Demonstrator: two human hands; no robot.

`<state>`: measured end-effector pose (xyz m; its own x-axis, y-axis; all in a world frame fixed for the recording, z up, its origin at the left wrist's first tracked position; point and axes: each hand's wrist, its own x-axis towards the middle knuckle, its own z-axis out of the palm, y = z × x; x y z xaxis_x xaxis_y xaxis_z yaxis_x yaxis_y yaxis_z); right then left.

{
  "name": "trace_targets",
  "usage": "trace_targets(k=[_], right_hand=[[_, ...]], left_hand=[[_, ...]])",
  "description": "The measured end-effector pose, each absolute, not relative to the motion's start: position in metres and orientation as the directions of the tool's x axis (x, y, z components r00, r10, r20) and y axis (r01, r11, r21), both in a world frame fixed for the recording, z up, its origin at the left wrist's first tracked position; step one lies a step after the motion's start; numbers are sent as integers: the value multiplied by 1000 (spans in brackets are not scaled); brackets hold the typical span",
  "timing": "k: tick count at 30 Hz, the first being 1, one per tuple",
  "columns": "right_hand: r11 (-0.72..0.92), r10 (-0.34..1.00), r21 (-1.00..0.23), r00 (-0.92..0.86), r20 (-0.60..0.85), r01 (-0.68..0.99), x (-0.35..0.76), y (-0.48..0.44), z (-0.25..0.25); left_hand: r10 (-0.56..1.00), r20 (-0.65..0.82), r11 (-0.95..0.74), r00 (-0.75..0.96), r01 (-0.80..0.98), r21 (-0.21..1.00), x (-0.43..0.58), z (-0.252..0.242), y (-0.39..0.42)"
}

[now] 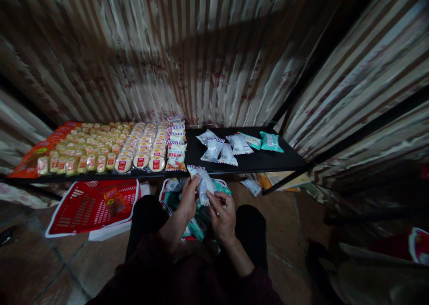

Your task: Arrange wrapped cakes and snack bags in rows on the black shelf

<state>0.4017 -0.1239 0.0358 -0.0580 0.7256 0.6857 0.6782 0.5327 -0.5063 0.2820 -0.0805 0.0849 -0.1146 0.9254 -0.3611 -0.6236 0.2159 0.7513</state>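
Observation:
Between my two hands is a white snack packet (203, 185) with a striped edge, held above a red basket (162, 193) of packets. My left hand (189, 196) grips its left side, and my right hand (224, 215) has its fingers on the lower right corner. In front, a column of similar packets (176, 155) stands on the black shelf (258, 162), beside rows of round wrapped biscuits (140, 159). Several loose white packets (214, 149) lie farther right, near a teal packet (271, 141).
Small yellow wrapped cakes (90, 162) and orange bags (36, 155) fill the shelf's left part. On the floor at left is a red basket (83, 206) with an orange packet in it. One white packet (250, 186) lies under the shelf. Striped curtains (214, 63) hang behind.

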Motion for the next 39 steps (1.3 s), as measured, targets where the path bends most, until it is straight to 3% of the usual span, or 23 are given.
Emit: trace_targets(k=[4,9,25,39], right_hand=[[549,684,-390,-130,717,739,401,-128,36],[561,678,-360,-165,716,745,400,-130,34],[537,705,-424,-112,700,729,393,-129,59],[406,831,-461,-109,545,789,386,-125,59]], left_hand=[[930,-353,206,-102,-650,731,281,90,-78],[918,-379,213,-115,-664,717,280,91,-76],[949,-272,142,-158,-555,820,279,83,-78],[948,-265,120,-175,-577,808,280,82,-82]])
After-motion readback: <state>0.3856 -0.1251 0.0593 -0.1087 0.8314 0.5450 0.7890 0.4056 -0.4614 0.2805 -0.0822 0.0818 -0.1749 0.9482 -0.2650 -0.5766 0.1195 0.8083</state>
